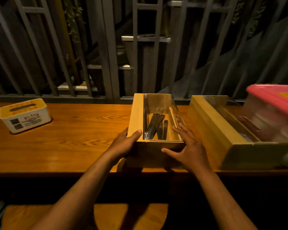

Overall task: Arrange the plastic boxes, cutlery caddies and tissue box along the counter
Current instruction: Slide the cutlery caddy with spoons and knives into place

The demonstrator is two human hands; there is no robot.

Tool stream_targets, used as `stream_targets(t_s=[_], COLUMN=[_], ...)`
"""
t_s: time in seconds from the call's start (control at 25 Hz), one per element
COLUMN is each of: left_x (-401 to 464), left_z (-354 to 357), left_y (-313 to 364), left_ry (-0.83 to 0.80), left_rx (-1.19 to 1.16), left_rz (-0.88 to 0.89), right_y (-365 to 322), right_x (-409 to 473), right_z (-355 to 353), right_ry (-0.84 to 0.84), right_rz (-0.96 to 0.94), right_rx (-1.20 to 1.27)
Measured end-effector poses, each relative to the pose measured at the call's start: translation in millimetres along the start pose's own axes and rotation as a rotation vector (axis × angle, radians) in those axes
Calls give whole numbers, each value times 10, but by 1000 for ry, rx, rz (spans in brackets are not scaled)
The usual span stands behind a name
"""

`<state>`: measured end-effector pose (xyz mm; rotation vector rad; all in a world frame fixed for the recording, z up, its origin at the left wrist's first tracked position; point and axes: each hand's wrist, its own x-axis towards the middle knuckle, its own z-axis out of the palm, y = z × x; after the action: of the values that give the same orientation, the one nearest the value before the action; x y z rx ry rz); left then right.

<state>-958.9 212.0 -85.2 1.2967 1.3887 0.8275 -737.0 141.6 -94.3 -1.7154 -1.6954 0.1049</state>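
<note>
A wooden cutlery caddy (137, 113) with dark cutlery handles inside stands in the middle of the wooden counter (73, 138). My left hand (125, 143) grips its near left corner, thumb on the rim. My right hand (188, 146) presses flat against its near right corner, fingers spread. A second wooden caddy (211, 128) sits just to the right, touching or nearly touching the first. A clear plastic box with a pink lid (273, 100) rests on that second caddy, blurred. A white and yellow tissue box (25, 115) stands at the far left of the counter.
A grey metal railing (106, 47) runs directly behind the counter's back edge. Wooden stools (130, 216) are below the near edge. Bare counter lies between the tissue box and the middle caddy.
</note>
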Motion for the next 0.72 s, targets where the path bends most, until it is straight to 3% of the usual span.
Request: stream_targets(t_s=[0.36, 0.72], left_x=[9, -75], left_z=[747, 818], left_y=[218, 259], left_ry=[-19, 14], left_rx=[24, 106], left_rz=[-3, 74], right_y=[628, 621], right_x=[31, 29], right_z=[-452, -541], right_ry=[-39, -77], right_rz=[50, 78], right_rx=[-76, -104])
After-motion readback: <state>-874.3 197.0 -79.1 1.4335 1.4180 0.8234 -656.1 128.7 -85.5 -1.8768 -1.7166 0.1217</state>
